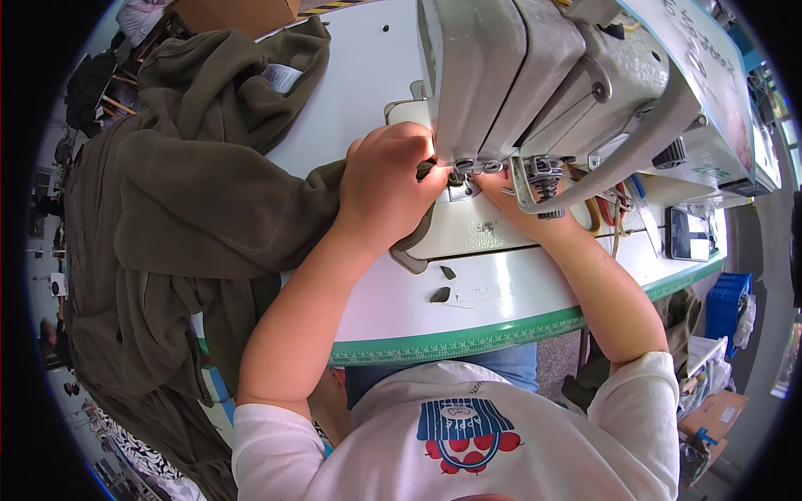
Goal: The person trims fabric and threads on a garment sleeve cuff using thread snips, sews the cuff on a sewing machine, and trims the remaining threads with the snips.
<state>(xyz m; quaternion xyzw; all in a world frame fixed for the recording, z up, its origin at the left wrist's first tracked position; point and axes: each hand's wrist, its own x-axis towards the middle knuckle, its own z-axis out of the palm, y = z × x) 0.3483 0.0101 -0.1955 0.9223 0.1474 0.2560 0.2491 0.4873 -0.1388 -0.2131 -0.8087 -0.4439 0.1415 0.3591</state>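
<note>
Left hand (pixel 388 184): placed just left of the needle area of the sewing machine (pixel 476 83), fingers curled; grip nearly closed, with a dark fold of the olive garment (pixel 200 204) pinched between thumb and fingers. Right hand (pixel 505 196): placed on the other side of the needle area, fingertips pointed toward the presser foot (pixel 459 178); partly hidden by the machine parts, so how far its grip is closed, and whether cloth is held, cannot be told.

Garment: bulk heaped on the left side of the table (pixel 518 288) and hung over its near edge; a narrower part is led under the left forearm and hand to the needle area. A white label (pixel 282 78) is seen on its upper part. Two small dark scraps (pixel 440 295) are left on the table, near the front edge, which is lined with a green measuring strip (pixel 468 338). Orange-handled scissors (pixel 594 215) and a phone (pixel 689 234) are set to the right of the right forearm. A blue crate (pixel 728 309) is seen beyond the table, at right.
</note>
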